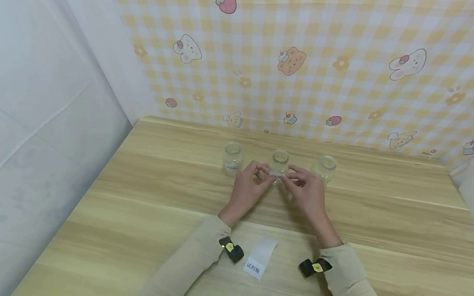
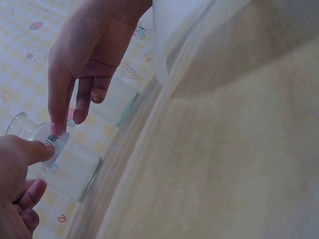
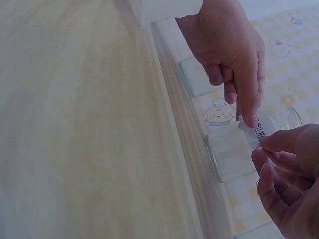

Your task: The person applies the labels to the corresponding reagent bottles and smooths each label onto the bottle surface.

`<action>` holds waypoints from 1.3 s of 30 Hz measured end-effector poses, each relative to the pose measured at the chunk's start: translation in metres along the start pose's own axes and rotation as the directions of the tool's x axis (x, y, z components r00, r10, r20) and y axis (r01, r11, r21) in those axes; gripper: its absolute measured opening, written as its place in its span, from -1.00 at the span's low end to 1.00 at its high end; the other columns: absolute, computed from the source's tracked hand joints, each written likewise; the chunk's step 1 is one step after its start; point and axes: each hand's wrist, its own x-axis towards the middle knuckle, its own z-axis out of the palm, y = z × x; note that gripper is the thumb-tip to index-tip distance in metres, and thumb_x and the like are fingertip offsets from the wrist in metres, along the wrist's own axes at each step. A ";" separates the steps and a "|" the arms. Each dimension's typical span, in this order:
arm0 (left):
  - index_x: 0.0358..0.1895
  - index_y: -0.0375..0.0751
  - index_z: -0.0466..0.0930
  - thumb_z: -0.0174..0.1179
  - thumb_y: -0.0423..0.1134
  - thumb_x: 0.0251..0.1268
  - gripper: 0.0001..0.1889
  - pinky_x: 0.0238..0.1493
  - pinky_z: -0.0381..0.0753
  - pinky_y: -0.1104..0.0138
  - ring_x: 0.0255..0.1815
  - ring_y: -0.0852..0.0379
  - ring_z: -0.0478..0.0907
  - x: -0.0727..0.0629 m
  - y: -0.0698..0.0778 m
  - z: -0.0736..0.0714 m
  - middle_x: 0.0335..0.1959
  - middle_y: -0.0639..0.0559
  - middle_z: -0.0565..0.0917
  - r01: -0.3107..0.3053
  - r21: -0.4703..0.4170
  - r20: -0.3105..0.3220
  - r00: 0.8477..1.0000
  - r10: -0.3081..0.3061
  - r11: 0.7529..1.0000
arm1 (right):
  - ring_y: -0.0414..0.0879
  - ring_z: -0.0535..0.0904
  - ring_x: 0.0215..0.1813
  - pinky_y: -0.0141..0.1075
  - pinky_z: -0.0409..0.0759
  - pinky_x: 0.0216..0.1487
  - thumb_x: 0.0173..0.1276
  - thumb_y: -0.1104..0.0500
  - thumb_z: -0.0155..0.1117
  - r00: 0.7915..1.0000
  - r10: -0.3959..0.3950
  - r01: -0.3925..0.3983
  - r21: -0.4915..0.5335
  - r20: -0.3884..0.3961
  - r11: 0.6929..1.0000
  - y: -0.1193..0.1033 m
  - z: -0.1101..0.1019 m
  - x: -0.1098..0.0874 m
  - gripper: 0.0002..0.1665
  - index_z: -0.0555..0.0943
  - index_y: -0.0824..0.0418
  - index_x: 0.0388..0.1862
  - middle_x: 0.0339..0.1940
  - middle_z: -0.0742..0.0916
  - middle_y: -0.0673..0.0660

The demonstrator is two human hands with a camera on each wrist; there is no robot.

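A small clear glass jar (image 1: pixel 280 160) stands in the middle of a row of three in the head view. A white label with black printed characters (image 3: pixel 259 130) lies against its front. My left hand (image 1: pixel 250 187) pinches one end of this label between thumb and finger. The other end is pinched by my right hand (image 1: pixel 310 196), its thumb on the printed face. In the left wrist view the label (image 2: pixel 56 144) sits over the jar's side, and the fingertips cover its ends.
To the left is a glass jar (image 1: pixel 233 156) bearing a similar label; another jar (image 1: pixel 326 165) stands behind my right hand. Nearer me, a backing strip (image 1: pixel 264 248) with one printed label (image 1: pixel 254 268) lies on the wooden table (image 1: pixel 131 195). A checked cloth (image 1: pixel 245 50) hangs behind.
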 end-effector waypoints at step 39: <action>-0.44 -0.22 0.34 0.50 -0.35 0.22 -0.60 -0.10 0.58 0.22 0.10 -0.05 0.74 0.001 0.000 0.000 -0.05 -0.21 0.80 -0.036 -0.042 -0.019 0.999 0.035 0.998 | 0.09 0.78 -0.43 -0.45 0.58 -0.53 0.37 0.24 0.48 1.000 0.020 -0.020 0.049 0.013 0.999 -0.002 -0.002 0.000 -0.82 0.80 0.40 -0.25 0.22 0.71 0.30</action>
